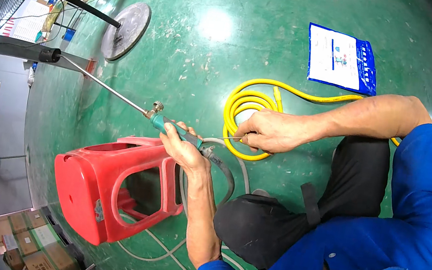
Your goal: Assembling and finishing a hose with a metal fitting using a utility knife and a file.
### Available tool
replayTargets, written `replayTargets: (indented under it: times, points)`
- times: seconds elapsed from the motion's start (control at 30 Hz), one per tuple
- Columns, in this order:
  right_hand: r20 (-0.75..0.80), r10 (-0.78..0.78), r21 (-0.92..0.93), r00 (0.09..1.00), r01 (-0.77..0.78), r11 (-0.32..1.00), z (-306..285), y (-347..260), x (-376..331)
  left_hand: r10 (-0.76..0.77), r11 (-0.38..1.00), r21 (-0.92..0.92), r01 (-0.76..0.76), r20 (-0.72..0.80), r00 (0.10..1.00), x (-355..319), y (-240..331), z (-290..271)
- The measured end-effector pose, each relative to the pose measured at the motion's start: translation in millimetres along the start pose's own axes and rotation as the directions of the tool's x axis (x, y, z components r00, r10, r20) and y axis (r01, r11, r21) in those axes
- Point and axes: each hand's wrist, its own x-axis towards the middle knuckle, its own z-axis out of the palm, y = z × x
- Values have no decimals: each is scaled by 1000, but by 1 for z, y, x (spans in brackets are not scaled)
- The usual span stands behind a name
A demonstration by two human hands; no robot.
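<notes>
My left hand [186, 152] is closed around the teal handle of a gas torch [158, 121]. The torch's long metal tube points up and left to a dark cylindrical nozzle, and a brass valve knob sits ahead of the handle. From the handle's rear end a grey hose [228, 175] bends down. In my right hand [275, 132] is a thin metal tool like a screwdriver [229, 137], pinched between the fingers; its tip reaches toward the hose joint behind my left hand. The tool's grip is hidden by my fingers.
A red plastic stool [76, 192] lies on its side below the torch. A coiled yellow hose [232, 104] rests on the green floor past my right hand. Farther off are a blue-and-white package [338, 61] and a round stand base [130, 33]. Cardboard boxes [27, 241] stand lower left.
</notes>
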Motion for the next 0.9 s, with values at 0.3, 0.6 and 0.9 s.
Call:
replayTargets:
  times: [0.3,0.6,0.9]
  points:
    - [35,-45,-78,998,48,996,13,-6,2,52,997,57,-54,41,998,-9,0,-1]
    - [26,-87,-118,996,90,989,10,-9,-4,-79,966,-226,127,207,975,-10,-3,-11]
    - [35,-123,-93,992,125,988,8,-6,-6,-187,899,-336,281,285,940,-7,-11,-24]
